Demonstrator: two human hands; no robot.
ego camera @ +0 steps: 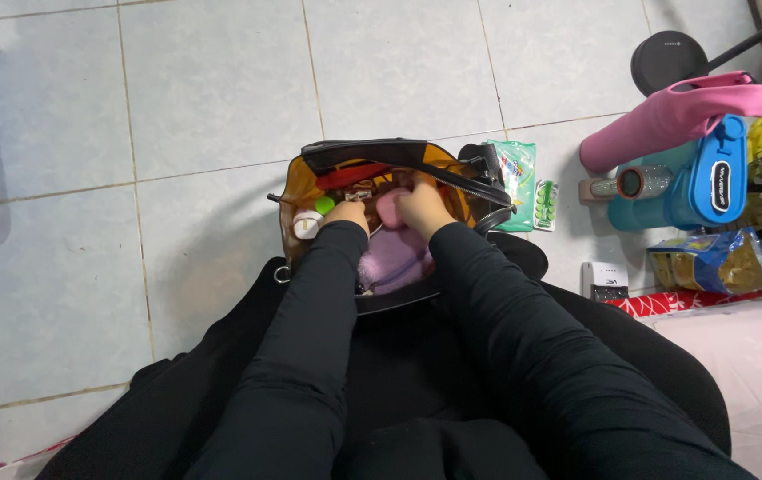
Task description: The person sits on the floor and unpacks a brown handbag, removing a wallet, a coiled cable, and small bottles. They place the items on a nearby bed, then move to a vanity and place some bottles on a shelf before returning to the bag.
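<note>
Hands deep in an open handbag (310, 182) on the pale tiled floor (212, 80).

Your left hand (346, 214) curls inside the bag beside a small white bottle (306, 225) with a green cap; you cannot tell whether it grips anything. Your right hand (423, 206) closes on a small pink pouch (390, 206) above a lilac fuzzy item (391, 258). Right of the bag lie a green packet (516, 182) and a blue bottle (717, 173).

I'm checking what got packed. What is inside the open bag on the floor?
Inside the bag: a lilac soft item, a pink thing, a white container, a green cap. The left hand and right hand hide whatever lies beneath.
</note>
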